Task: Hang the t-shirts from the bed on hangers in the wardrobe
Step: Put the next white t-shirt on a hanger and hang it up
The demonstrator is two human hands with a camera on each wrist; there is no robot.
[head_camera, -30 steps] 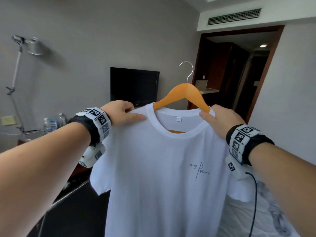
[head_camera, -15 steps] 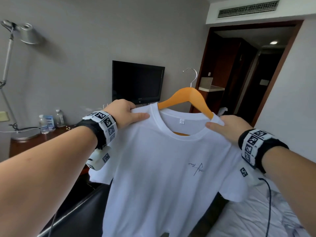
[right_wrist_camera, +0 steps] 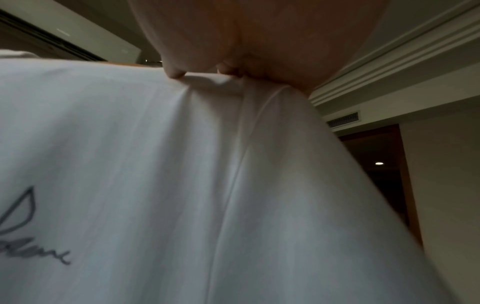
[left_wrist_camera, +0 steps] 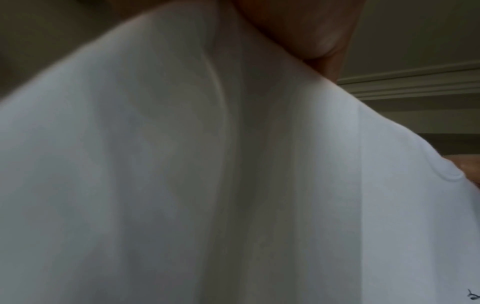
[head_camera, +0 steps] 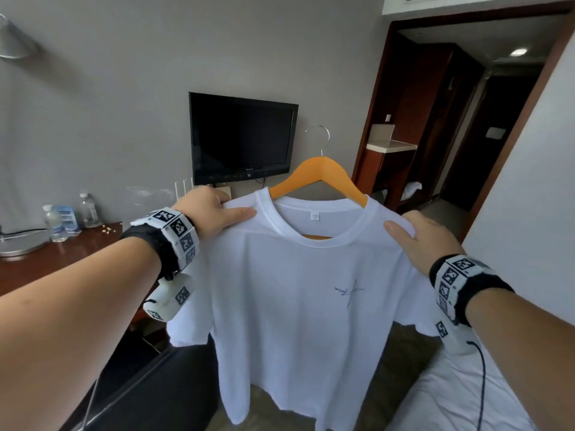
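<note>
Our left hand (head_camera: 211, 213) and right hand (head_camera: 426, 241) pinching the shirt (head_camera: 295, 290) shoulders, thumbs in front, hanger (head_camera: 317, 169) between our fingers

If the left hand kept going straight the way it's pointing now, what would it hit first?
The left hand grips the white t-shirt's shoulder, pointing forward and right. Going straight on, it would probably meet the orange hanger's arm first, with the wall-mounted TV behind it; depth is unclear.

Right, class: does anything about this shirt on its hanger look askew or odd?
Nothing is damaged. The white t-shirt sits on the orange wooden hanger, whose hook catches no rail; the left hand and right hand hold its shoulders.
</note>
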